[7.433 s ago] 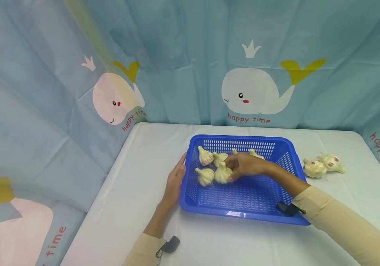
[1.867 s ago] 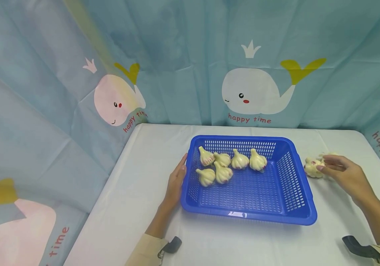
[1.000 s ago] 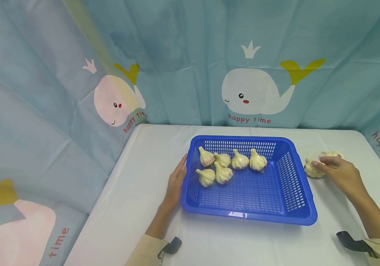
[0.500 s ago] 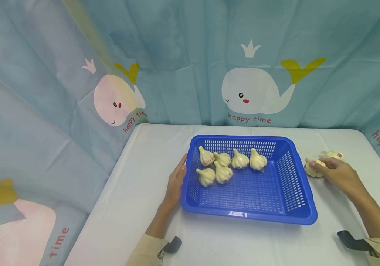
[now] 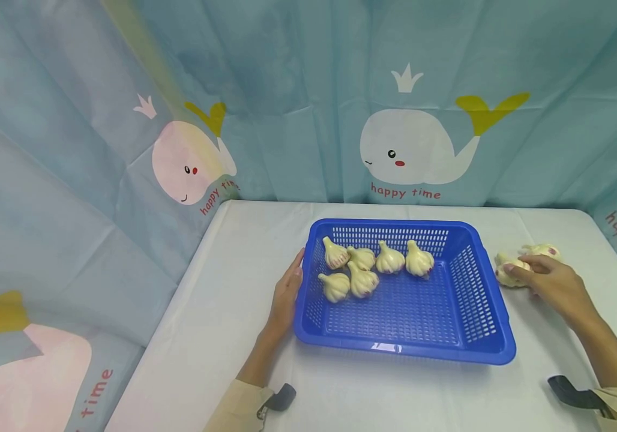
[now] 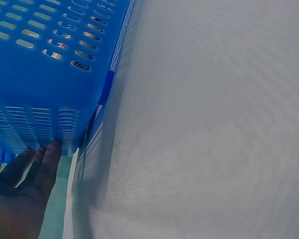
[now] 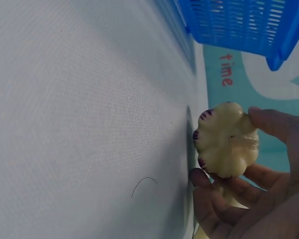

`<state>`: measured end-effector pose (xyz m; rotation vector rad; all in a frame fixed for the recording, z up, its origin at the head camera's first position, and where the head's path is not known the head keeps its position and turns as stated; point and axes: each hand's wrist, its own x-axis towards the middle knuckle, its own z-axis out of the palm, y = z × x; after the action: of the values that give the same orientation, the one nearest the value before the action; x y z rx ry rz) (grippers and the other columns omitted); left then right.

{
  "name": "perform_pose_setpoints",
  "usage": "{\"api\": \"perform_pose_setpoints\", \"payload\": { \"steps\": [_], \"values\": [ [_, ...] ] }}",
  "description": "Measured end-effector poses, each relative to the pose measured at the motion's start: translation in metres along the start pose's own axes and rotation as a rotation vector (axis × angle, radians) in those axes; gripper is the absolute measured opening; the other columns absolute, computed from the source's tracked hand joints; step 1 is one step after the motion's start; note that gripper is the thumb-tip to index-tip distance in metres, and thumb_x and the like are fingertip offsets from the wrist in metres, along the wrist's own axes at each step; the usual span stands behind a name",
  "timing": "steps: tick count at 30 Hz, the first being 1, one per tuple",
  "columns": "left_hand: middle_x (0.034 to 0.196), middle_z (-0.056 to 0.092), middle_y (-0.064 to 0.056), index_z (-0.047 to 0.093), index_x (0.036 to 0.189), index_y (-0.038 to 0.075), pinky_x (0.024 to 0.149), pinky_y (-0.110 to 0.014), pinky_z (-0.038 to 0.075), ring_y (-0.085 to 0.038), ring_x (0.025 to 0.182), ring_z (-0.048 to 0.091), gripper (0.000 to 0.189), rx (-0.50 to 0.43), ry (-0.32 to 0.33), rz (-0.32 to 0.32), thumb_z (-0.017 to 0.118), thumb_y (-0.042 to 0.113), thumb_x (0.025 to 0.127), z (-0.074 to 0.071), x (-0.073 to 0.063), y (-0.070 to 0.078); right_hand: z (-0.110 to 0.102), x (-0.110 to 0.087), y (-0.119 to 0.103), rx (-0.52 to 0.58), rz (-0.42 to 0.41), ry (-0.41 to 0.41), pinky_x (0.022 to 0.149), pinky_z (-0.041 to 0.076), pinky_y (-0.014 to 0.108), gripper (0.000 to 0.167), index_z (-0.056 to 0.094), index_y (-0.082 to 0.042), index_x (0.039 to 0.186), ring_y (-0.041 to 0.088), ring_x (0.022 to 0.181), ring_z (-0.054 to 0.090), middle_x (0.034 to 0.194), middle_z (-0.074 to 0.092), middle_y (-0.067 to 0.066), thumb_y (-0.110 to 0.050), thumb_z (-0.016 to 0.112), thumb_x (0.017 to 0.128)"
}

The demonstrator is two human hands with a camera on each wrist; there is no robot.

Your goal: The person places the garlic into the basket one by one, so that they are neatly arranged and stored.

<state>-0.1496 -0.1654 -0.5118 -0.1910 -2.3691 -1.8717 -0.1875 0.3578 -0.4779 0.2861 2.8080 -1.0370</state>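
In the head view my right hand (image 5: pixel 559 291) pinches a garlic bulb (image 5: pixel 511 273) between thumb and fingers, just right of the basket. The right wrist view shows this garlic bulb (image 7: pixel 224 142) with its root end facing the camera and purple streaks on its edge, close over the white cloth. Behind it lies a second bulb (image 5: pixel 548 251), partly covered by my fingers. My left hand (image 5: pixel 284 300) rests with straight fingers along the left side of the blue plastic basket (image 5: pixel 395 348). Several garlic bulbs (image 5: pixel 364 282) sit in the basket's left and back part.
A white cloth (image 5: pixel 222 288) covers the table. Blue curtains (image 5: pixel 297 108) with whale prints hang behind and at both sides. The basket's raised, slotted right wall (image 5: pixel 473 294) stands between my right hand and the bulbs inside.
Earlier my right hand was in the basket at a bulb; it has moved out to the right. There its fingers have settled onto the nearer bulb. My left hand has stayed put.
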Motion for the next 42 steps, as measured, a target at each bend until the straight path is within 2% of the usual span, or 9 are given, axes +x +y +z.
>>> {"api": "perform_pose_setpoints", "payload": {
  "steps": [3, 8, 14, 19, 23, 25, 30, 38, 42],
  "values": [
    [0.171, 0.035, 0.011, 0.035, 0.167, 0.027, 0.134, -0.042, 0.021, -0.013, 0.161, 0.026, 0.054, -0.001, 0.002, 0.002, 0.032, 0.045, 0.116, 0.0, 0.0, 0.0, -0.001, -0.001, -0.002, 0.02, 0.011, 0.009, 0.075, 0.052, 0.052, 0.094, 0.035, 0.011, 0.158, 0.057, 0.116, 0.052, 0.151, 0.035, 0.049, -0.061, 0.058, 0.102],
    [0.171, 0.035, 0.009, 0.035, 0.167, 0.024, 0.134, -0.041, 0.021, -0.014, 0.161, 0.026, 0.054, -0.003, 0.005, 0.002, 0.033, 0.043, 0.116, 0.0, 0.001, 0.0, -0.001, -0.004, -0.004, 0.068, 0.02, 0.005, 0.087, 0.049, 0.07, 0.094, 0.028, 0.007, 0.163, 0.061, 0.125, 0.046, 0.157, 0.03, 0.047, -0.058, 0.059, 0.103],
    [0.17, 0.036, 0.009, 0.037, 0.167, 0.025, 0.133, -0.042, 0.022, -0.015, 0.161, 0.027, 0.054, -0.005, 0.014, 0.001, 0.033, 0.043, 0.116, 0.0, 0.001, 0.0, -0.004, -0.008, -0.008, 0.089, 0.023, -0.02, 0.105, 0.027, 0.09, 0.091, 0.024, 0.003, 0.165, 0.071, 0.146, 0.016, 0.163, 0.013, 0.047, -0.055, 0.058, 0.104],
    [0.17, 0.037, 0.01, 0.037, 0.166, 0.027, 0.133, -0.042, 0.022, -0.015, 0.161, 0.028, 0.054, -0.002, 0.018, -0.004, 0.034, 0.045, 0.116, 0.0, 0.001, 0.001, -0.006, -0.008, -0.011, 0.105, -0.022, 0.0, 0.104, 0.033, 0.084, 0.085, 0.029, 0.006, 0.162, 0.069, 0.145, 0.024, 0.162, 0.019, 0.047, -0.047, 0.062, 0.104],
    [0.17, 0.037, 0.01, 0.037, 0.166, 0.027, 0.133, -0.042, 0.022, -0.015, 0.161, 0.028, 0.054, 0.002, 0.015, -0.005, 0.033, 0.045, 0.116, 0.0, 0.001, 0.001, -0.005, -0.01, -0.012, 0.13, -0.084, 0.041, 0.088, 0.044, 0.05, 0.08, 0.035, 0.01, 0.158, 0.06, 0.134, 0.038, 0.158, 0.032, 0.043, -0.038, 0.067, 0.103],
    [0.17, 0.037, 0.01, 0.037, 0.166, 0.027, 0.133, -0.042, 0.022, -0.015, 0.161, 0.028, 0.054, 0.002, 0.016, -0.008, 0.033, 0.045, 0.116, 0.0, 0.001, 0.001, -0.005, -0.012, -0.013, 0.141, -0.092, 0.05, 0.085, 0.043, 0.046, 0.081, 0.033, 0.009, 0.158, 0.059, 0.132, 0.041, 0.157, 0.035, 0.041, -0.038, 0.069, 0.103],
    [0.17, 0.037, 0.009, 0.037, 0.166, 0.027, 0.133, -0.043, 0.022, -0.017, 0.161, 0.028, 0.054, -0.007, 0.018, -0.012, 0.033, 0.044, 0.116, 0.0, 0.0, 0.001, -0.006, -0.015, -0.017, 0.156, -0.073, 0.049, 0.089, 0.046, 0.069, 0.091, 0.028, 0.006, 0.161, 0.062, 0.133, 0.04, 0.154, 0.037, 0.042, -0.046, 0.071, 0.101],
    [0.17, 0.037, 0.01, 0.038, 0.166, 0.028, 0.133, -0.042, 0.022, -0.015, 0.161, 0.028, 0.054, -0.001, 0.021, -0.012, 0.034, 0.046, 0.115, 0.0, 0.001, 0.0, -0.011, -0.017, -0.026, 0.184, -0.099, 0.046, 0.088, 0.045, 0.062, 0.09, 0.031, 0.003, 0.162, 0.06, 0.134, 0.04, 0.156, 0.038, 0.04, -0.046, 0.074, 0.099],
    [0.17, 0.037, 0.01, 0.038, 0.166, 0.027, 0.133, -0.043, 0.022, -0.016, 0.161, 0.028, 0.054, 0.002, 0.022, -0.014, 0.034, 0.046, 0.115, 0.0, 0.0, 0.0, -0.014, -0.019, -0.031, 0.21, -0.117, 0.049, 0.1, 0.042, 0.078, 0.09, 0.029, 0.002, 0.163, 0.063, 0.14, 0.036, 0.16, 0.034, 0.038, -0.043, 0.074, 0.1]
  ]
}}
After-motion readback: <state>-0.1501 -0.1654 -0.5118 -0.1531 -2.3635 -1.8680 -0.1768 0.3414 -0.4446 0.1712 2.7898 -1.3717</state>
